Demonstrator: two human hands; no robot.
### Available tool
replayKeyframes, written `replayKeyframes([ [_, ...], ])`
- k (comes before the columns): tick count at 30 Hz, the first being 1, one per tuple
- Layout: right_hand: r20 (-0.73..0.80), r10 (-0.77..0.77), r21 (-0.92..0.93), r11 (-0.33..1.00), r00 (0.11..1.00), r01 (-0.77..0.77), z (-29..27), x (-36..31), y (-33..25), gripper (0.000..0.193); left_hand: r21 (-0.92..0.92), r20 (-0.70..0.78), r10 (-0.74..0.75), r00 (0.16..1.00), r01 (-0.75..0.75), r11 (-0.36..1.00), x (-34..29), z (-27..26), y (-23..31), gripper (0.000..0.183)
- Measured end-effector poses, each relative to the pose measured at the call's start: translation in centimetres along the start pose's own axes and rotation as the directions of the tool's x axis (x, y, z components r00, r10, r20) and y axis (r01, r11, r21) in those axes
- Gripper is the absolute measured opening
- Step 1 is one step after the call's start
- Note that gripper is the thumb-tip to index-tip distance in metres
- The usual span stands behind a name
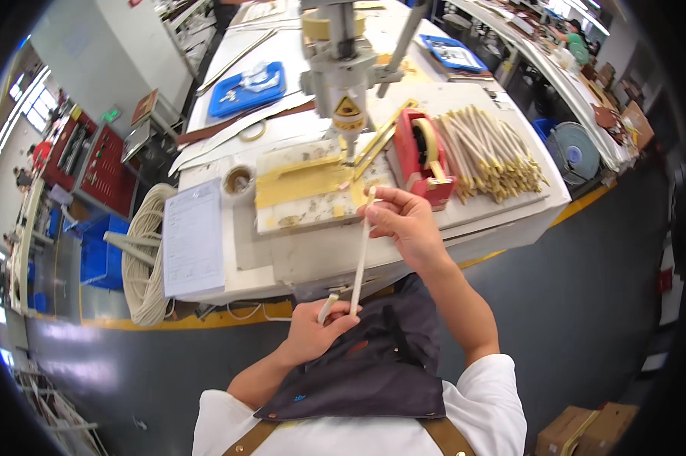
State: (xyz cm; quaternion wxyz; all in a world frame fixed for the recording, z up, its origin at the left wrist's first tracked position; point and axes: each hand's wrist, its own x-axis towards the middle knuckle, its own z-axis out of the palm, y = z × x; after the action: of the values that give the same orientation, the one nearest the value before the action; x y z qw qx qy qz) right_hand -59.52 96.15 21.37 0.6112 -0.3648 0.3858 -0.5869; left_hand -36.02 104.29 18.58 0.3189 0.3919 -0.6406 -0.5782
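Observation:
A pale cord [363,254] slants between my two hands in front of the bench. My right hand [411,228] pinches its upper end, which has yellowish tape on it, between thumb and fingertips. Lower down, my left hand [312,332] is closed round the other end. A second short cord end [328,307] sticks up from the left fist; whether it belongs to the same cord is hidden. Just beyond my hands stands a bench press [348,106] over a stained white board [282,216] with yellow tape on it. Beside it sits a red tape dispenser [413,163].
A pile of cut cords [483,148] with yellow-taped ends lies right of the dispenser. At left are a tape roll [238,181], a paper sheet [194,239] and a hanging coil of cord [142,258]. Blue trays [240,102] rest farther back. Cardboard boxes [586,432] stand at lower right.

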Motion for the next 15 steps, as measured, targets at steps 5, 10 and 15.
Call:
replayKeyframes([
  [5, -0.101, -0.250, -0.056, 0.968, 0.963, 0.245, -4.9, -0.4, -5.3, 0.032, -0.217, -0.003, 0.016, 1.000, -0.016, 0.976, -0.9, -1.4, -2.7, 0.034],
  [10, -0.450, -0.736, -0.341, 0.665, 0.506, 0.665, -14.2, 0.1, -13.3, 0.017, -0.594, -0.226, 0.165, 0.960, -0.271, 0.757, -0.2, -1.7, -4.9, 0.043],
  [15, -0.382, -0.804, -0.850, 0.499, 0.455, 0.169, -18.3, 2.9, -11.7, 0.015, -0.544, -0.286, 0.087, 0.954, -0.237, 0.805, 0.4, -1.3, -4.9, 0.025],
])
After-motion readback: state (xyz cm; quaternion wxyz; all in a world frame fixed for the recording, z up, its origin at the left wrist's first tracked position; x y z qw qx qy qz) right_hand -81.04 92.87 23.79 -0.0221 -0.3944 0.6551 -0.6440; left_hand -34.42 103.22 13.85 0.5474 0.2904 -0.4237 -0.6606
